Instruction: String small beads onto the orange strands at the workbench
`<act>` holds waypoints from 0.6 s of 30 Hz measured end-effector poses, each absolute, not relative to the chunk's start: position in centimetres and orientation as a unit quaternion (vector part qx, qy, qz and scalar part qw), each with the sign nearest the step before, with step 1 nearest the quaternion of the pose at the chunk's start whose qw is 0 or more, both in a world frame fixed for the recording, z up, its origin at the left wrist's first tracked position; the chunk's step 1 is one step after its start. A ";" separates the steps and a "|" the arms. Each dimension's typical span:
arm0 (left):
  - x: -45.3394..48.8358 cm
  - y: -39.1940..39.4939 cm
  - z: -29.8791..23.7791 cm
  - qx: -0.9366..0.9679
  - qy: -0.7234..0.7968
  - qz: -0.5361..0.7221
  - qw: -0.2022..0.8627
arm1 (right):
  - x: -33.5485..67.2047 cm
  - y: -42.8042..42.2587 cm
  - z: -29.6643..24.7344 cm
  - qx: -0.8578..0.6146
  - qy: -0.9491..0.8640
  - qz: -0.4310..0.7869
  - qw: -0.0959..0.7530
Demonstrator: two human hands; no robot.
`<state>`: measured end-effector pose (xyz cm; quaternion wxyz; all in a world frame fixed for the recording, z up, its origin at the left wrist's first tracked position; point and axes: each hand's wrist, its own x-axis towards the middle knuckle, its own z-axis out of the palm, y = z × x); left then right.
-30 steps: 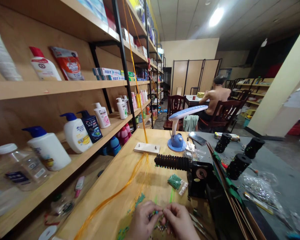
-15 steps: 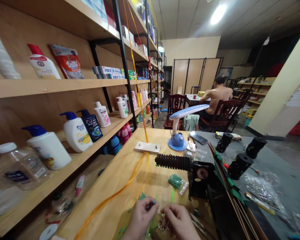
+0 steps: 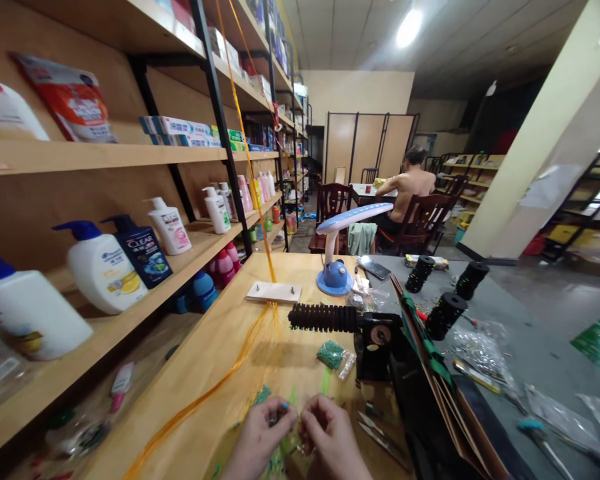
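Note:
Both of my hands are at the bottom edge over a wooden table (image 3: 220, 353). My left hand (image 3: 257, 440) is closed in a pinch on something tiny, with a green bead showing at the fingertips. Close beside it, my right hand (image 3: 330, 437) is also closed, fingers curled round small pieces I cannot make out. Green beads (image 3: 263, 395) lie scattered on the wood just in front. A small bag of green beads (image 3: 331, 353) lies further ahead. Orange strands (image 3: 215, 390) run across the table and rise to the shelves.
A black machine with a ribbed roller (image 3: 325, 319) stands ahead, black spools (image 3: 445, 313) to its right. A blue desk lamp (image 3: 337, 273) and a phone (image 3: 375, 268) sit further back. Shelves with bottles (image 3: 103, 267) line the left. A person (image 3: 407, 190) sits at a far table.
The view has swung to the right, so everything has shifted left. My hands stay together at the bottom edge, still working small beads.

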<state>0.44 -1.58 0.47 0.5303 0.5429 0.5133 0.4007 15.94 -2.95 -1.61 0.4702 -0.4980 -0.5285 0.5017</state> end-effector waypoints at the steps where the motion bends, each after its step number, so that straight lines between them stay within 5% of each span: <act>1: 0.3 -1.6 0.6 0.540 0.512 0.403 0.532 | 16.6 -3.2 -1.1 -0.508 -0.547 0.480 0.460; 5: -0.4 -1.7 1.4 0.516 0.521 0.421 0.533 | 20.7 -5.0 1.1 -0.581 -0.643 0.326 0.379; 9: -0.7 -1.7 1.9 0.501 0.527 0.430 0.535 | 23.5 -8.0 0.6 -0.587 -0.752 0.239 0.179; 12: -0.7 -1.8 2.0 0.488 0.529 0.430 0.546 | 23.7 -10.1 -1.8 -0.602 -0.772 0.174 0.104; 15: -0.5 -1.9 2.1 0.471 0.532 0.433 0.555 | 23.5 -11.1 -4.0 -0.592 -0.775 0.168 0.140; 18: -0.2 -2.0 2.4 0.469 0.527 0.434 0.560 | 23.0 -10.7 -4.7 -0.604 -0.723 0.206 0.266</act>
